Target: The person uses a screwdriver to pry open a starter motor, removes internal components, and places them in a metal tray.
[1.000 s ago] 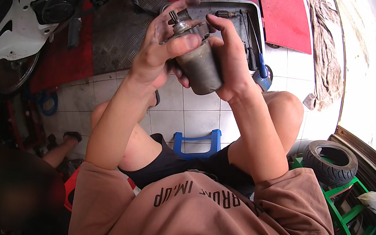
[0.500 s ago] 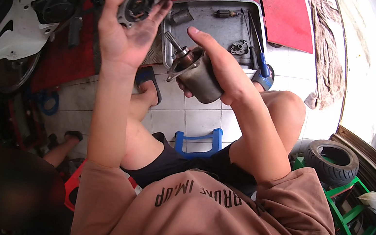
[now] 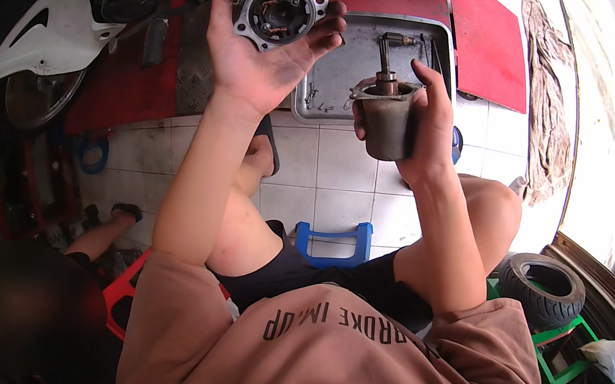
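In my left hand (image 3: 252, 77) rests a round metal motor end cover (image 3: 257, 13) with flange ears, its open inner face turned up. Copper-coloured parts show inside it, and my stained fingers curl around its far right side. My right hand (image 3: 434, 128) is wrapped around a grey cylindrical motor housing (image 3: 385, 130), held upright with its flanged mouth on top. A toothed metal shaft (image 3: 385, 56) with a copper-coloured section sticks up out of the housing. The two parts are held apart, the cover to the left of the housing.
Beyond my hands a metal tray (image 3: 319, 121) holds small screws (image 3: 312, 96) and a small tool (image 3: 401, 39). Red panels (image 3: 491, 48) lie behind it. A white motorbike fairing (image 3: 53, 43) stands left. A blue stool (image 3: 332, 262) is between my legs; a tyre (image 3: 546, 284) sits right. Another person's leg (image 3: 104, 234) shows lower left.
My right hand has turned the motor housing from tilted to upright and moved it right. My left hand has shifted right and tipped the cover so that its inside faces me.
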`<state>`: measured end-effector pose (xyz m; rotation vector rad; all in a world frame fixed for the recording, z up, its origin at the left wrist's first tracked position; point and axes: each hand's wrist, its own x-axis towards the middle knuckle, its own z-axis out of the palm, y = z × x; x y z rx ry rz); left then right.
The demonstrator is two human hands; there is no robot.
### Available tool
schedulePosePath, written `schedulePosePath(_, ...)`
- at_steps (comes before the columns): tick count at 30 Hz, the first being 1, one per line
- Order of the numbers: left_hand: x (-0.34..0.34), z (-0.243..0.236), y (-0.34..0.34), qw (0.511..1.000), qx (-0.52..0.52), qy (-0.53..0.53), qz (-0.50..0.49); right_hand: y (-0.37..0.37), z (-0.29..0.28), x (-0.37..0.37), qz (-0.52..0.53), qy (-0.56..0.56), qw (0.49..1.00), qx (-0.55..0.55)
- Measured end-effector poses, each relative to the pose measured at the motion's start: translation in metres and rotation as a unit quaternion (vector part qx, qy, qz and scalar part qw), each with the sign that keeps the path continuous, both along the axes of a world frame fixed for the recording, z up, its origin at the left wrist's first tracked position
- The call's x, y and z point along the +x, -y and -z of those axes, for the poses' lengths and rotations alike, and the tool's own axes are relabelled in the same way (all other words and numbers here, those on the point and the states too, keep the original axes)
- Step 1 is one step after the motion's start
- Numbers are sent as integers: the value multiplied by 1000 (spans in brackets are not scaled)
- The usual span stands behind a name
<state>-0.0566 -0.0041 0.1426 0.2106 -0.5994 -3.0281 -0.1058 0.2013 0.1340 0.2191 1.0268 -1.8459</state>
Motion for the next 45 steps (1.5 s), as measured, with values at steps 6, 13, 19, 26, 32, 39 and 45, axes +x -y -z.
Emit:
schedulePosePath(6,-6,-1,-14,1000,3,27,2,-6,-2,-11,106,77,987,-96)
schedulePosePath(13,-6,9,-11,999,-19,34,36,-14,6,-26,267,129,946,-131)
schedulePosePath(19,-8,8,-16,997,-45,63,16,-30,5,-43,335,164,913,-166)
schedulePosePath(26,-20,39,-2,965,-161,202,-48,-61,-2,-67,355,170,885,-250)
schedulePosePath(32,-30,135,-16,912,-255,313,75,-85,-1,-83,370,140,873,-286)
schedulePosePath(39,-70,241,-70,805,-459,345,148,-79,-4,-78,430,125,863,-236)
schedulePosePath(45,-94,264,-114,508,-823,239,85,-90,-17,-79,442,106,864,-217)
